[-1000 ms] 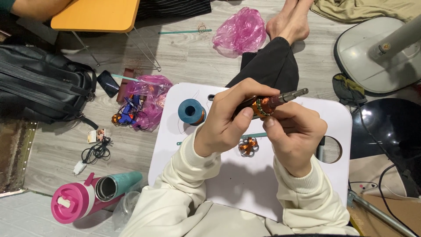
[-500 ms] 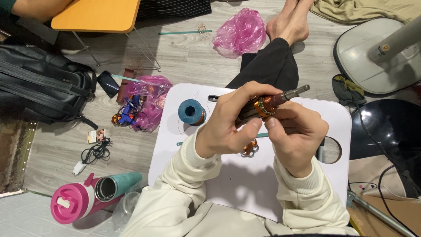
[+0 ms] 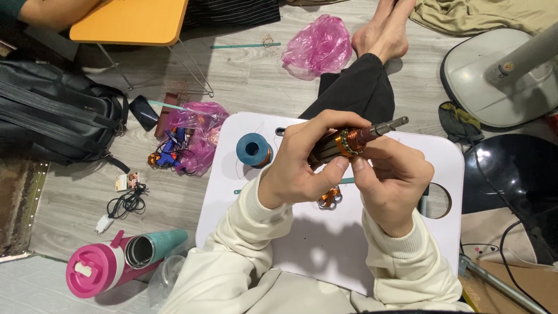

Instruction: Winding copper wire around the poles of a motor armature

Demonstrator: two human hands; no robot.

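- Left hand (image 3: 302, 168) and right hand (image 3: 389, 180) grip a motor armature (image 3: 343, 142) above a white lap table (image 3: 349, 250).
- A blue spool (image 3: 254, 149) stands nearby.

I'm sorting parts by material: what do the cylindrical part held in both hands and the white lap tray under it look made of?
The cylindrical motor part looks like metal: a dull grey steel-like shaft, a shiny copper-coloured ring and a dark core. The white lap tray looks like smooth matte plastic, judging by its rounded corners and cut-out hole, though painted board is possible.
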